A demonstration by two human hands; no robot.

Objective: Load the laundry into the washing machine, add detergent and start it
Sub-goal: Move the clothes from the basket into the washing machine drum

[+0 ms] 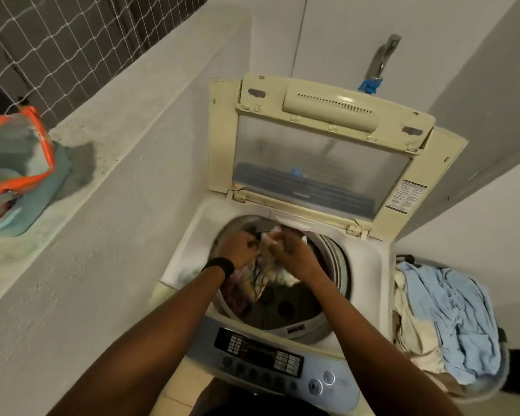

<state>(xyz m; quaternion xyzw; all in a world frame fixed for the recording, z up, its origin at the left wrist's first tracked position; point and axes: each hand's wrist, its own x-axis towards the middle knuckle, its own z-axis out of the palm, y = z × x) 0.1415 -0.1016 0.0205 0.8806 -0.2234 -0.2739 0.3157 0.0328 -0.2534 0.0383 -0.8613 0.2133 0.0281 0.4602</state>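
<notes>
Walls (102, 235) hem the washing machine (370, 265), left hand (240, 249) and right hand (294, 253) gripping a garment (271, 237) over its drum (285, 310).

I am wearing a black band (218, 267) just behind my left hand (240, 247); both forearms (150, 319) are going bare.

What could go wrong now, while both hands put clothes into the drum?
The left hand and right hand grip a bundle of clothes above the drum; a loose end might drape over its rim and be caught by the lid.
The lid stands open behind the hands; a bump might bring it down on them.
The basket beside the machine looks full; all of it may overload the drum.
</notes>
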